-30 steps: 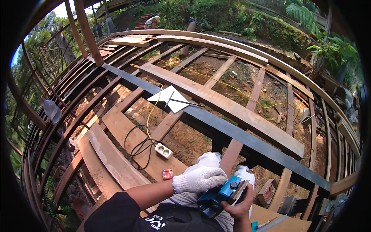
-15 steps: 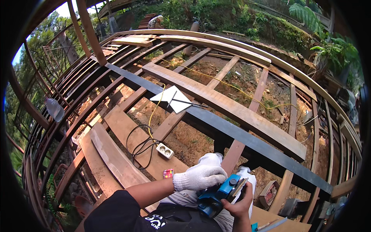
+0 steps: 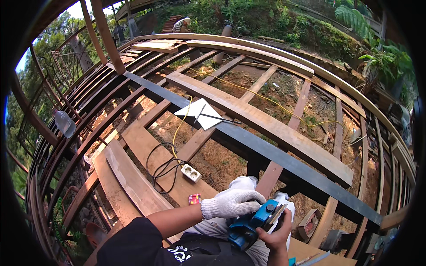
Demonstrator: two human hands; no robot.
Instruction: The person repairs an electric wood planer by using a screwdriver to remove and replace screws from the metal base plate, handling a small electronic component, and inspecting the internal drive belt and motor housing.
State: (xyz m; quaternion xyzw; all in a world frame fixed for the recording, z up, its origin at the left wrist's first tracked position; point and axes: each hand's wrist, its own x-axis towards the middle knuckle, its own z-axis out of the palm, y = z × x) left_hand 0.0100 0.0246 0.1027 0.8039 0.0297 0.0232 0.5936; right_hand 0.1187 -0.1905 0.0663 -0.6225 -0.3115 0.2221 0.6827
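A blue electric planer (image 3: 243, 230) lies tilted over my lap, its round front knob and metal sole edge facing up and to the right. My left hand (image 3: 233, 203), in a white knitted glove, is closed on the planer's far left side; its fingertips are partly hidden behind the body. At the sole edge, my bare right hand (image 3: 276, 236) grips with the thumb on the near side and the fingers curled round the far side. The underside of the planer is out of sight.
A dark beam (image 3: 284, 157) crosses the open floor frame, bearing a white sheet (image 3: 202, 116) with dark rods. A white socket block (image 3: 191, 173) with a black cable (image 3: 156, 177) lies on a board. Beside it is a small red packet (image 3: 194, 199). Another person (image 3: 181, 25) crouches far off.
The whole view has shifted slightly. Both hands keep their hold on the planer, which has barely moved.
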